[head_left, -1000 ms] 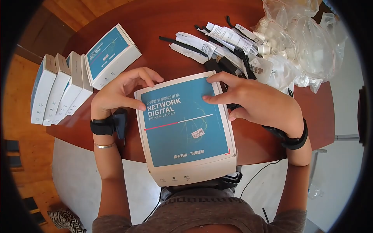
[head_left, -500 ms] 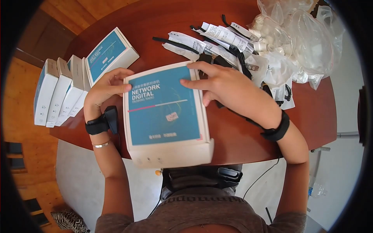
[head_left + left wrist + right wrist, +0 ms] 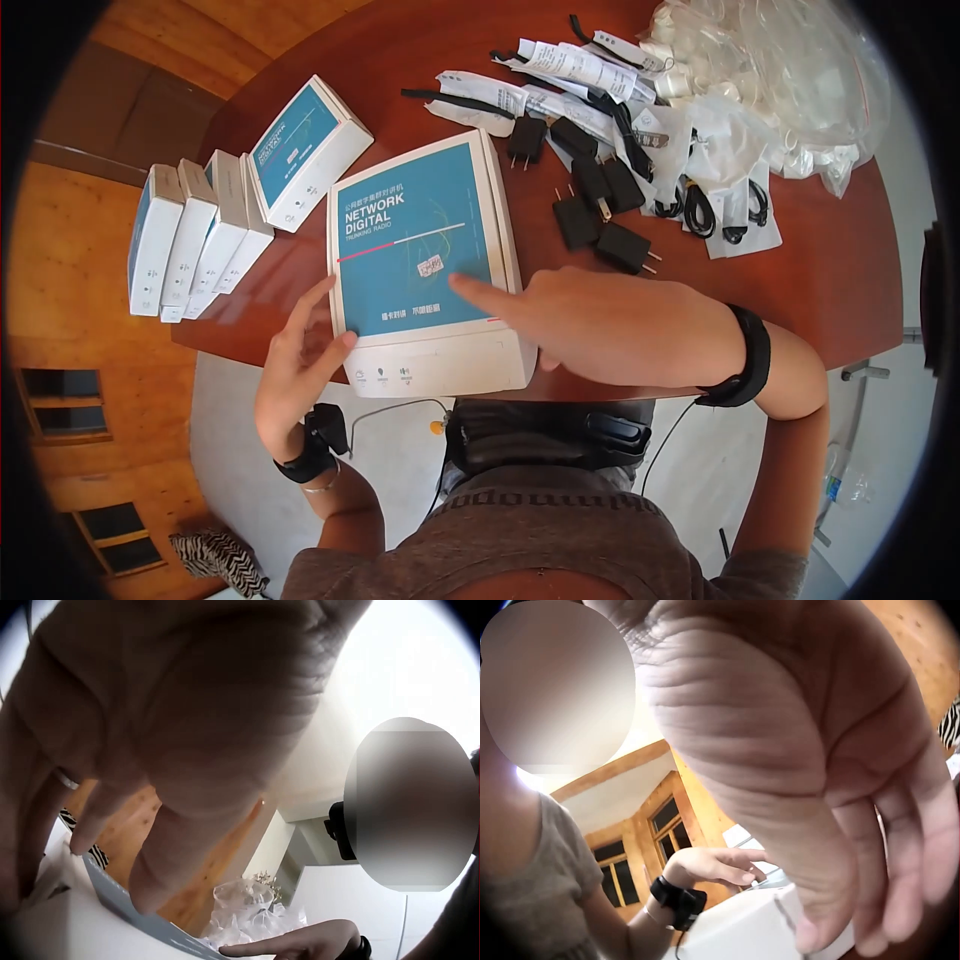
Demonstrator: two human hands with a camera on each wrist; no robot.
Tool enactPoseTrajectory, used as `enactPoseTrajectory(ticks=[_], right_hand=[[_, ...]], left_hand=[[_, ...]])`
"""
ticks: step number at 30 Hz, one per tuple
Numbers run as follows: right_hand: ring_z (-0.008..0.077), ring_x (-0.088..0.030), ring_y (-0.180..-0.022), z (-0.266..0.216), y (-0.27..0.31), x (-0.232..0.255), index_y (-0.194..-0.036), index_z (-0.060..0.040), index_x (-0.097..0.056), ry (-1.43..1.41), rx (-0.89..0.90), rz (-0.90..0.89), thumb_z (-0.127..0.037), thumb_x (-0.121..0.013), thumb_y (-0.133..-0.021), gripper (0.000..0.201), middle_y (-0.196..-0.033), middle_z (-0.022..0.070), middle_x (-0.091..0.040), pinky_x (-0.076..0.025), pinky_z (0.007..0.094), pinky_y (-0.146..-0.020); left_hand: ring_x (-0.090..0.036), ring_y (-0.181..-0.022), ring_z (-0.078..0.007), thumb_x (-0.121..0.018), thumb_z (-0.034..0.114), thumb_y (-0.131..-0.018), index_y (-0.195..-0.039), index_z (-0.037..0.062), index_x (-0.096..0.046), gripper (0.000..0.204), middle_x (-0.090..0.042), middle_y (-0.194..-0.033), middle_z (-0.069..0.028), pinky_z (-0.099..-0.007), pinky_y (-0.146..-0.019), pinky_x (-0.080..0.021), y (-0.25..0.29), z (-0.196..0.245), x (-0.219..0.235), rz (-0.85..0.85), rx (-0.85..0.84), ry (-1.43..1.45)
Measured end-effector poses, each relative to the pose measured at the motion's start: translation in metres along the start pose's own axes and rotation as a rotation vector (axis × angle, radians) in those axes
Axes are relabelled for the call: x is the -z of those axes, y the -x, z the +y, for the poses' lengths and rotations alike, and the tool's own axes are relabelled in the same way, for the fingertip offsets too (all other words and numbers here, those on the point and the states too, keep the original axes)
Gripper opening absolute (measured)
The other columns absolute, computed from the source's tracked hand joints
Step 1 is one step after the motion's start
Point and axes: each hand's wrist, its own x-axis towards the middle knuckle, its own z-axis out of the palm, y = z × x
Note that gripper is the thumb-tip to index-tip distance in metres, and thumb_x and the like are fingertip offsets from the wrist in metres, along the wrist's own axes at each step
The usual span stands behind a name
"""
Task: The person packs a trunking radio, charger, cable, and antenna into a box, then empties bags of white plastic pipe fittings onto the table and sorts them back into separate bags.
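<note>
A white box with a blue lid printed "NETWORK DIGITAL" lies near the table's front edge, a small sticker on its lid. My left hand is at the box's left side, thumb by the front corner and fingers loosely extended along the edge. Over the lid's right part reaches my right hand, its index finger straight near the sticker. The rest of that hand overlaps the box's right side. In the right wrist view the right hand's fingers hang fairly straight beside the white box wall.
Several similar boxes stand in a leaning row at left, beside another tilted box. Black plug adapters, coiled cables and papers with black straps lie at back right. Clear plastic bags with white pieces are beyond.
The box has come away from my body and down onto the table. My left hand has slid to its front left side; my right hand has moved from the far right edge toward the front.
</note>
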Motion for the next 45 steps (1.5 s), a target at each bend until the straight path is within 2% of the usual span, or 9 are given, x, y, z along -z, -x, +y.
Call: enactPoseTrajectory(ticks=[3, 9, 12, 15, 21, 30, 32, 40, 45], right_hand=[[0.0312, -0.056, -0.084, -0.002, -0.001, -0.009, -0.136, 0.0115, -0.028, -0.143, 0.139, 0.048, -0.007, -0.061, -0.081, 0.067, -0.091, 0.0191, -0.053, -0.049, 0.0367, -0.067], [0.0282, -0.057, -0.081, -0.003, -0.005, -0.016, -0.145, 0.0042, -0.014, -0.273, -0.012, -0.044, -0.001, -0.061, -0.081, 0.079, -0.081, 0.0176, -0.059, -0.048, 0.0347, -0.071], [0.0282, -0.059, -0.072, -0.001, -0.004, -0.021, -0.144, 0.0042, -0.019, -0.118, 0.097, 0.145, -0.004, -0.061, -0.081, 0.076, -0.076, 0.0167, -0.06, -0.049, 0.0355, -0.066], [0.033, -0.058, -0.084, -0.007, -0.005, -0.011, -0.13, 0.0132, -0.038, -0.08, 0.043, 0.141, -0.02, -0.068, -0.081, 0.066, -0.091, 0.02, -0.055, -0.05, 0.0372, -0.071], [0.0334, -0.059, -0.078, -0.013, -0.006, -0.007, -0.125, 0.0122, -0.046, 0.017, -0.035, 0.113, -0.031, -0.067, -0.082, 0.065, -0.083, 0.0194, -0.058, -0.049, 0.0391, -0.071], [0.035, -0.062, -0.074, -0.014, -0.015, -0.002, -0.128, 0.0114, -0.043, -0.102, -0.089, 0.038, -0.003, -0.061, -0.075, 0.058, -0.081, 0.0227, -0.062, -0.05, 0.0402, -0.065], [0.0334, -0.064, -0.069, -0.016, -0.016, -0.003, -0.138, 0.0018, -0.039, -0.058, -0.137, 0.064, 0.002, -0.059, -0.077, 0.064, -0.073, 0.024, -0.062, -0.051, 0.0366, -0.066], [0.0322, -0.062, -0.063, -0.011, -0.022, -0.011, -0.133, -0.0007, -0.047, 0.11, -0.109, 0.181, 0.001, -0.061, -0.075, 0.06, -0.066, 0.0205, -0.06, -0.049, 0.0381, -0.062], [0.0325, -0.059, -0.059, -0.011, -0.026, -0.008, -0.13, -0.0011, -0.051, 0.169, -0.065, 0.223, -0.001, -0.065, -0.073, 0.059, -0.064, 0.0193, -0.059, -0.048, 0.0399, -0.059]], left_hand=[[-0.063, -0.083, -0.0135, -0.061, 0.006, -0.088, -0.138, 0.0044, -0.038, 0.055, -0.064, -0.1, -0.011, -0.0246, -0.069, -0.05, 0.011, 0.005, -0.007, 0.043, 0.069, 0.047], [-0.062, -0.087, -0.0136, -0.061, 0.003, -0.088, -0.142, 0.0034, -0.034, 0.06, -0.064, -0.101, -0.01, -0.0252, -0.074, -0.049, 0.019, 0.001, -0.012, 0.066, 0.068, 0.081], [-0.061, -0.09, -0.015, -0.062, 0.003, -0.087, -0.142, 0.0026, -0.033, 0.062, -0.062, -0.106, -0.0108, -0.0266, -0.077, -0.049, 0.021, 0.002, -0.014, 0.054, 0.071, 0.134], [-0.06, -0.094, -0.017, -0.063, 0.002, -0.086, -0.142, 0.0019, -0.033, 0.063, -0.061, -0.111, -0.0121, -0.0286, -0.081, -0.049, 0.021, 0.002, -0.019, 0.067, 0.058, 0.209], [-0.059, -0.1, -0.0196, -0.062, 0.003, -0.087, -0.142, 0.0022, -0.031, 0.064, -0.059, -0.115, -0.014, -0.0323, -0.087, -0.047, 0.021, -0.005, -0.023, 0.073, 0.006, 0.247], [-0.054, -0.11, -0.0212, -0.071, 0.008, -0.08, -0.146, 0.0051, -0.024, 0.081, -0.054, -0.124, -0.0145, -0.0334, -0.09, -0.047, 0.023, -0.008, -0.029, 0.056, 0.012, 0.196], [-0.051, -0.114, -0.0203, -0.073, 0.007, -0.078, -0.147, 0.0065, -0.022, 0.085, -0.051, -0.126, -0.013, -0.0335, -0.092, -0.045, 0.022, -0.006, -0.031, 0.049, -0.007, 0.219], [-0.05, -0.116, -0.0226, -0.083, 0.006, -0.064, -0.147, 0.0104, -0.024, 0.103, -0.049, -0.13, -0.0137, -0.0338, -0.09, -0.049, 0.016, 0.003, -0.039, 0.086, 0.119, 0.173], [-0.052, -0.114, -0.023, -0.085, 0.004, -0.058, -0.144, 0.0086, -0.032, 0.1, -0.05, -0.129, -0.012, -0.035, -0.097, -0.044, 0.014, 0.003, -0.037, 0.22, -0.054, -0.15]])
